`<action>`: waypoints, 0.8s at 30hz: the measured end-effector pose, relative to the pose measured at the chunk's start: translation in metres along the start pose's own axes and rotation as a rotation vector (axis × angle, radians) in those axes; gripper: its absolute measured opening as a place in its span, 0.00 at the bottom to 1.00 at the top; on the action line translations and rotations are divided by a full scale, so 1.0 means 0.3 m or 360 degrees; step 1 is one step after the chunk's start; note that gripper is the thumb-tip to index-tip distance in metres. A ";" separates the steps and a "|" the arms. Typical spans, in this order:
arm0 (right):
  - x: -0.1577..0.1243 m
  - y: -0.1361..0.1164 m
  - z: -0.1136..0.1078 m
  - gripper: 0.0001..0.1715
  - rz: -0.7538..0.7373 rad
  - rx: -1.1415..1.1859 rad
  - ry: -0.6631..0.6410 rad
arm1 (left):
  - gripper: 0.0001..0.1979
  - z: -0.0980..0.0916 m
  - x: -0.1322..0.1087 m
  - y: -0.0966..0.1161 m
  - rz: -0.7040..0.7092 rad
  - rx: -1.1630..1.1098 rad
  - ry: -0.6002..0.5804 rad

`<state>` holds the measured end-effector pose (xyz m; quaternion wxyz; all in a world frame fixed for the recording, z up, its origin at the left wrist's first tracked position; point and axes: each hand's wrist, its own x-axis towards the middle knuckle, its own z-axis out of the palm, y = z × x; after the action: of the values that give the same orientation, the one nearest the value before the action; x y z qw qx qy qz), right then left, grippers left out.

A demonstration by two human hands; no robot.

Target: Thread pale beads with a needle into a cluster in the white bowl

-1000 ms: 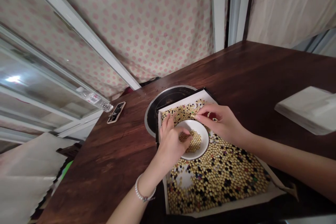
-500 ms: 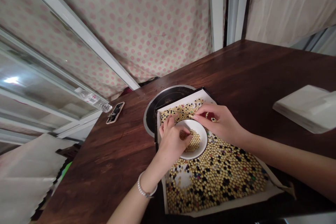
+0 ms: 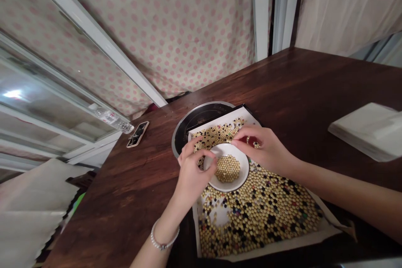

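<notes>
A white ceramic bowl (image 3: 244, 171) sits on the tray and holds a heap of pale soybeans (image 3: 228, 168). Under it, a paper-lined tray (image 3: 216, 123) carries a dense layer of mixed beans (image 3: 260, 213), pale, black and a few coloured. My left hand (image 3: 192, 171) curls against the bowl's left rim, its thumb over the rim. My right hand (image 3: 264, 148) reaches in from the right, with fingertips pinched together above the beans near the bowl's far rim. Anything inside either hand is hidden. A pearl bracelet (image 3: 160, 238) circles my left wrist.
The tray rests on a round black induction cooktop (image 3: 196, 123) on a dark wooden table (image 3: 282, 81). A phone (image 3: 138, 134) and a plastic bottle (image 3: 111, 118) lie to the left; a folded white cloth (image 3: 367, 132) lies to the right.
My left hand has moved out of the bowl to its left rim, uncovering the soybeans inside. My right hand has stayed near the far rim, and the view has shifted slightly.
</notes>
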<state>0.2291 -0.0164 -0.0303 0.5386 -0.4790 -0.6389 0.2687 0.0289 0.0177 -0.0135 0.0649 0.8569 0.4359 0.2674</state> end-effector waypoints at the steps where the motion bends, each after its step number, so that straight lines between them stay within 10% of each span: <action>1: -0.001 -0.002 0.000 0.05 -0.0018 -0.0022 -0.0035 | 0.03 -0.012 -0.006 -0.013 0.0005 -0.0033 0.0048; 24: -0.040 -0.004 0.017 0.06 -0.0360 -0.0378 -0.0247 | 0.05 -0.051 -0.063 -0.059 0.0328 0.0010 0.0602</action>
<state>0.2234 -0.0268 -0.0357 0.4542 -0.4422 -0.7555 0.1653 -0.0006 0.0118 -0.0141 -0.0483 0.8317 0.3511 0.4273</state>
